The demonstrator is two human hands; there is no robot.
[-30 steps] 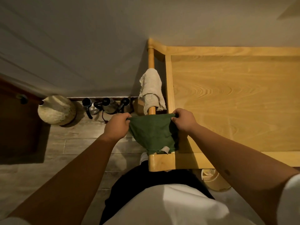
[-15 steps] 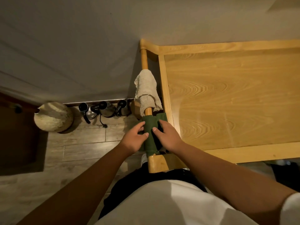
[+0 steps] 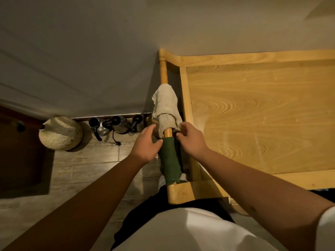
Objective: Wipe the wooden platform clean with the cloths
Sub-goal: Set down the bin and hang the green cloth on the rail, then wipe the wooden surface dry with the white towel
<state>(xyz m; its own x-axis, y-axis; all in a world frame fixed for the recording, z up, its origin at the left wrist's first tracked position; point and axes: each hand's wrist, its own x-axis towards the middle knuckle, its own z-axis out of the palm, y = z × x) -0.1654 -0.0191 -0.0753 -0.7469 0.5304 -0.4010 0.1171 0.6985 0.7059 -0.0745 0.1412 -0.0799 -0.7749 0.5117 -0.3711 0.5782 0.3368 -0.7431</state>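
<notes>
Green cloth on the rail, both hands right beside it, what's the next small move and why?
Probably let go and draw both hands back: the green cloth already hangs over the rail below the beige cloth, and the left hand and right hand are open.

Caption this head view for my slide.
Both hands, left and right, open beside green cloth draped over wooden rail.
</notes>
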